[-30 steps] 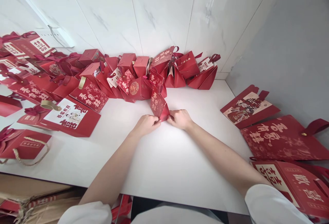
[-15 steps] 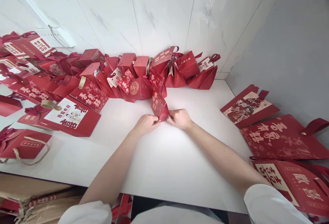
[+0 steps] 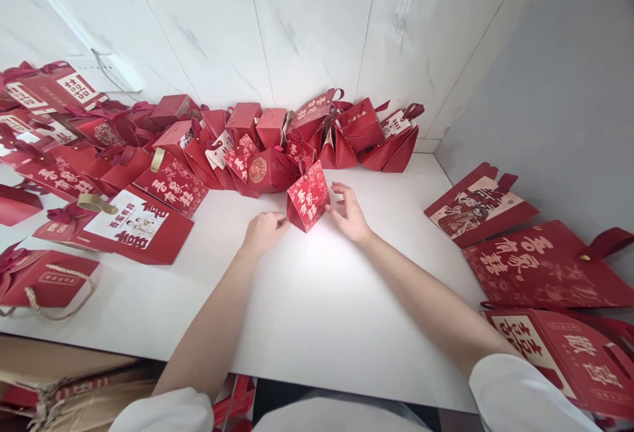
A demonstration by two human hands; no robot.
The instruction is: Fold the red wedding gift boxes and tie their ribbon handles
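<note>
A small red gift box (image 3: 308,197) with pale characters and a ribbon loop on top stands on the white table in front of me, its patterned face turned to me. Beside its lower left corner is my left hand (image 3: 266,230), fingers curled in with nothing visible in them. My right hand (image 3: 349,213) is at the box's right side, fingers apart; whether a fingertip touches the box I cannot tell. Just behind stands another red box with a round gold emblem (image 3: 259,170), part of a packed row.
Red boxes with ribbons crowd the table's back and left, including a box with a rope handle (image 3: 54,278). Flat red gift bags (image 3: 552,263) lie at the right. A tiled wall (image 3: 317,29) rises behind; cardboard (image 3: 59,366) is at the lower left.
The small box has turned and now stands upright with its patterned face toward me. Both hands have loosened from its bottom edge; the left moved slightly left, and the right opened.
</note>
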